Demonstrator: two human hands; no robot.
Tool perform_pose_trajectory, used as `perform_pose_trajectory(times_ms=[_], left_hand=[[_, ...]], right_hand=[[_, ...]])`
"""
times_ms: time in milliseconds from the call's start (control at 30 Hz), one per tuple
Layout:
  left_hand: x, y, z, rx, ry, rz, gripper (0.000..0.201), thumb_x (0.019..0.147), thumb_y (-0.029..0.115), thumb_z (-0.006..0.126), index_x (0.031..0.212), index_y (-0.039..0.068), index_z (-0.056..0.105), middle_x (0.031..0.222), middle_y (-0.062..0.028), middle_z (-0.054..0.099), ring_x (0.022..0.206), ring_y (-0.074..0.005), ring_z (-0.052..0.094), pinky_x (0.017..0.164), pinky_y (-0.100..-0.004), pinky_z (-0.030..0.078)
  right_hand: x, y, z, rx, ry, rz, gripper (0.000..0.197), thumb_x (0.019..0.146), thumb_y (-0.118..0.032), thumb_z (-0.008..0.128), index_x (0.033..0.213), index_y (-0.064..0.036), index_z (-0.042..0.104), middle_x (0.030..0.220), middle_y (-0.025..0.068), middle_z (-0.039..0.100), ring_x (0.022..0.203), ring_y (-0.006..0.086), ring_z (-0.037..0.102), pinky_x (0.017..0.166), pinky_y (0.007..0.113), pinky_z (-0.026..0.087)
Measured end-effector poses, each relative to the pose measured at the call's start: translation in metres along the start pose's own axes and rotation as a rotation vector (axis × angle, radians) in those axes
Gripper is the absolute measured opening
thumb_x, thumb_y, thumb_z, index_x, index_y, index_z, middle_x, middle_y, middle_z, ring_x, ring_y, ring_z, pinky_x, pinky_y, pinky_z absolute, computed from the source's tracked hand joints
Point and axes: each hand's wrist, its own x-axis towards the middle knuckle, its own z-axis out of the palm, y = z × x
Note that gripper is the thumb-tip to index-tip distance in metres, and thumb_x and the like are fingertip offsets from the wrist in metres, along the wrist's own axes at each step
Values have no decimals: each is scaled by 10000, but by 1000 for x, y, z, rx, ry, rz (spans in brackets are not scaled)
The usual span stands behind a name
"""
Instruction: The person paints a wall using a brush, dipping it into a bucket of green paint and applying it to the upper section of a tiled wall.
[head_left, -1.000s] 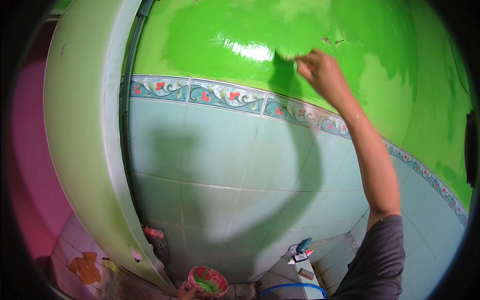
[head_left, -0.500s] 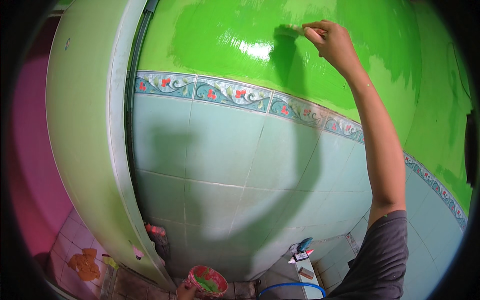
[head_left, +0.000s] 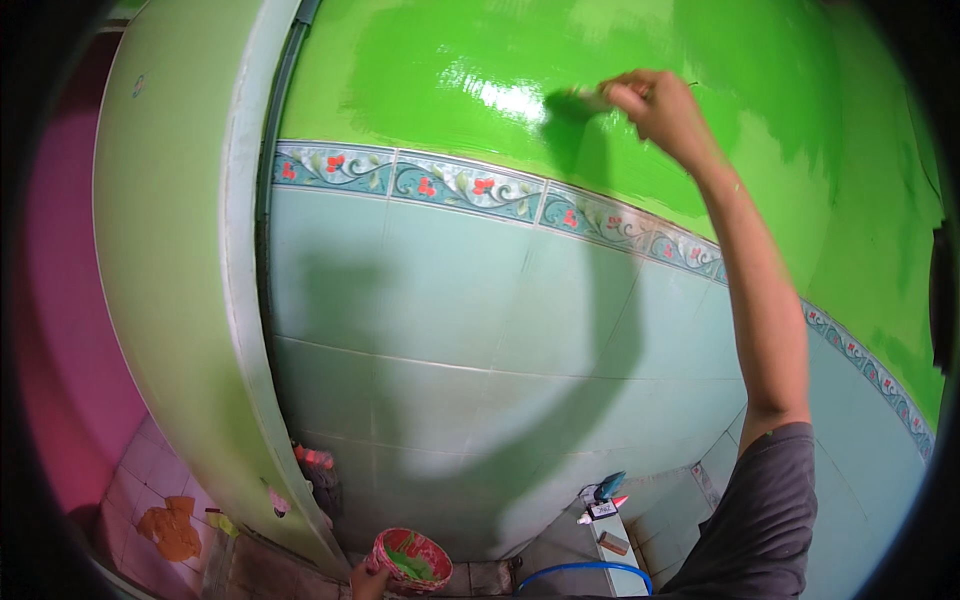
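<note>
High on the wall, my right hand [head_left: 655, 108] is closed round the handle of a paintbrush [head_left: 590, 99]. Its green-coated bristles lie against the glossy wet paint [head_left: 490, 95] and look blurred. Down at the lower edge, my left hand [head_left: 369, 580] grips the rim of a red bucket [head_left: 447, 562]. Green paint [head_left: 415, 562] sits inside the bucket and smears its inner wall. Darker fresh green covers much of the upper wall [head_left: 420, 45], with paler green patches around it.
Below the paint runs a floral border tile strip [head_left: 465, 187] over pale tiles [head_left: 440, 270]. A pale green door-frame wall [head_left: 170, 250] stands at left. Lower right, a ledge [head_left: 625, 575] holds bottles [head_left: 606, 490] and a small block [head_left: 613, 543] near a blue hose [head_left: 575, 568]. An orange cloth [head_left: 170, 528] lies on the floor.
My right hand and the paintbrush have moved a little down the wall. The bucket in my left hand stays nearly in the same place.
</note>
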Motion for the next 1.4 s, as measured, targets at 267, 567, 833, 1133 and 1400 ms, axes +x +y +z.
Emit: perform_pose_trajectory(times_ms=[267,567,833,1133,1400], left_hand=[[-16,39,4,-29,-26,-25,219,884,219,642,1007,38,635,884,-50,628,786,-152,584,687,-301,470],[-30,90,6,146,-28,-100,285,880,283,638,983,18,619,906,-70,632,782,-176,585,695,-321,469],[-1,27,26,70,-45,11,288,870,301,645,907,16,624,799,-60,626,700,-173,565,638,-311,456],[-20,67,32,238,-3,-51,306,857,334,648,868,31,605,759,-65,603,685,-189,550,632,-341,448],[-31,112,39,283,-103,-147,289,887,318,615,997,51,592,851,-60,609,775,-209,571,689,-355,455]], right_hand=[[-36,86,-22,-267,216,-170,211,862,-199,626,977,-41,707,814,164,613,704,302,612,658,377,491],[-111,84,-34,133,-123,215,252,856,-192,614,986,8,695,793,98,629,623,159,575,587,290,482],[-68,137,-43,60,262,16,263,870,-212,613,1028,-17,690,779,84,625,533,130,554,512,265,466],[-138,121,-46,18,-67,190,242,873,-197,595,993,-18,702,804,92,664,619,169,585,578,323,487],[-74,178,-85,14,347,142,296,879,-228,596,1053,-7,685,794,82,604,569,119,563,525,263,475]])
